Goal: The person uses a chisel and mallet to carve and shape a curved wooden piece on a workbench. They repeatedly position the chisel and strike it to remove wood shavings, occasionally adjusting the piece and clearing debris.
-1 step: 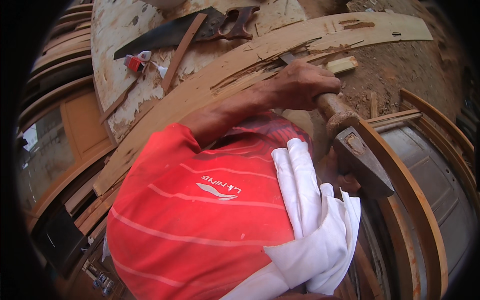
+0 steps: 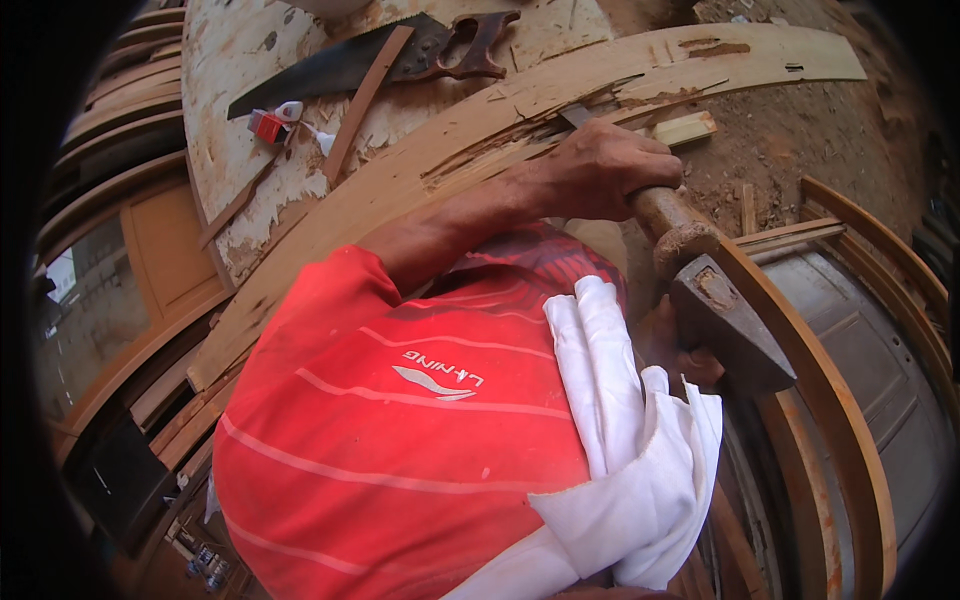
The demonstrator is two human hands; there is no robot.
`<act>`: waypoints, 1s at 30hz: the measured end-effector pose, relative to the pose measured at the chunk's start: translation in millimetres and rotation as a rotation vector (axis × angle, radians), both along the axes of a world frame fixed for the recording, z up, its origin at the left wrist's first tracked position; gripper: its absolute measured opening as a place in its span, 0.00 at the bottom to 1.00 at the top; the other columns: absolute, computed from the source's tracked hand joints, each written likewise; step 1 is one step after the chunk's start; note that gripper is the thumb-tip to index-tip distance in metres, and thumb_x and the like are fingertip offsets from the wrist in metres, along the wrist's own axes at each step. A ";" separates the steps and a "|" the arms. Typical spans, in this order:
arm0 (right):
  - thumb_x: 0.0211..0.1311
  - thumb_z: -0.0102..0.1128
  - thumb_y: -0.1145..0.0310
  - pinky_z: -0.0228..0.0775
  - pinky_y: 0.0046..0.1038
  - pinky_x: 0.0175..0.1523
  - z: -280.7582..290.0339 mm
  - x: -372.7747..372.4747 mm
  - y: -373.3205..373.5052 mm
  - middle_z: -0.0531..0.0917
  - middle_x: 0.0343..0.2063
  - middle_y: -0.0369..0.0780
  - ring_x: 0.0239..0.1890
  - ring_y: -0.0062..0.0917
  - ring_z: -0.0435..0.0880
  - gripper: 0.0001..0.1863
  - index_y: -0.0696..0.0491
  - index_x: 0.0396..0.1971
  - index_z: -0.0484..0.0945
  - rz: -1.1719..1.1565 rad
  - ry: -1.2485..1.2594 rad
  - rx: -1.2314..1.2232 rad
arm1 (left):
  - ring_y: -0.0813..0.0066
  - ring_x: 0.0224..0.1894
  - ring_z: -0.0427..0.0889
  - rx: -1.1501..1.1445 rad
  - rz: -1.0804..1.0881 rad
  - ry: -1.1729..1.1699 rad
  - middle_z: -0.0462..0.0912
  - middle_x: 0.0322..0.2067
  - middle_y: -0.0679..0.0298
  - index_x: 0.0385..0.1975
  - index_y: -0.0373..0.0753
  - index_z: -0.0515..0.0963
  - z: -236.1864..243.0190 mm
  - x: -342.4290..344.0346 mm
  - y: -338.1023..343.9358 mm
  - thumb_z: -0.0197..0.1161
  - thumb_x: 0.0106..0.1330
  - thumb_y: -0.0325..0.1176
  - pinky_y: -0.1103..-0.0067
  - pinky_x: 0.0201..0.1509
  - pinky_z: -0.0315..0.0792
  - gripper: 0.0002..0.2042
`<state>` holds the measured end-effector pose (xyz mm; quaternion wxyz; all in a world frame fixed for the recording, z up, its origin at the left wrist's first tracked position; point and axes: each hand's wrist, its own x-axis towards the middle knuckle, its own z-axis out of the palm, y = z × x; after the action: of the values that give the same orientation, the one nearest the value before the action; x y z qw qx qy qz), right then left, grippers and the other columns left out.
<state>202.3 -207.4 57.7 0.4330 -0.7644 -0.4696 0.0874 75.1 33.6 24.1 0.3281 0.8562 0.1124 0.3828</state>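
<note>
My left hand [image 2: 610, 165] is closed round a chisel [image 2: 672, 212]. Its metal blade shows beyond my knuckles, against the splintered edge of a long, curved-looking wooden plank [image 2: 560, 85]. The chisel's thick wooden handle points down to the right. Just past the handle's butt is the dark metal head of a hammer [image 2: 738, 335], with the wooden handle end visible in its eye. My right hand [image 2: 702, 366] is below and behind that head, closed on the hammer. The hammer and white cloth [image 2: 640, 500] hide most of this hand.
A handsaw [image 2: 465, 50] lies on a worn work surface [image 2: 235, 65], with a thin wood strip [image 2: 365, 105] across its blade. A small red-and-white object [image 2: 267, 125] is nearby. Wooden frames [image 2: 860, 450] and a panelled door [image 2: 850, 350] stand at right; stacked timber [image 2: 125, 75] is at left.
The hammer head has shifted slightly to the right, a little farther from the chisel's butt. My left hand and the chisel stay put.
</note>
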 end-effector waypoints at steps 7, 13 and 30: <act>0.68 0.67 0.67 0.72 0.26 0.27 -21.1 7.5 0.0 0.79 0.17 0.37 0.18 0.20 0.78 0.09 0.57 0.33 0.81 0.001 0.143 -0.066 | 0.64 0.32 0.84 0.321 -0.145 0.267 0.75 0.25 0.67 0.31 0.47 0.73 -41.0 8.2 -23.6 0.63 0.58 0.34 0.68 0.32 0.77 0.06; 0.70 0.65 0.65 0.65 0.25 0.21 -19.7 4.8 1.5 0.75 0.14 0.36 0.14 0.19 0.73 0.13 0.58 0.30 0.75 -0.062 0.576 -0.111 | 0.65 0.32 0.83 0.337 -0.024 0.304 0.75 0.25 0.67 0.29 0.47 0.73 -37.1 5.0 -0.4 0.64 0.57 0.34 0.69 0.32 0.77 0.06; 0.68 0.69 0.66 0.64 0.23 0.20 -31.2 9.2 4.3 0.77 0.18 0.37 0.15 0.18 0.72 0.13 0.60 0.37 0.77 -0.168 0.706 -0.097 | 0.52 0.46 0.85 -0.027 0.330 0.762 0.85 0.41 0.54 0.46 0.41 0.81 6.0 -50.3 65.8 0.71 0.61 0.40 0.62 0.49 0.78 0.17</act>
<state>211.5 -203.1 26.5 0.5375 -0.7427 -0.2222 0.3319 24.8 99.5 30.1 0.2085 0.9027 0.3666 0.0845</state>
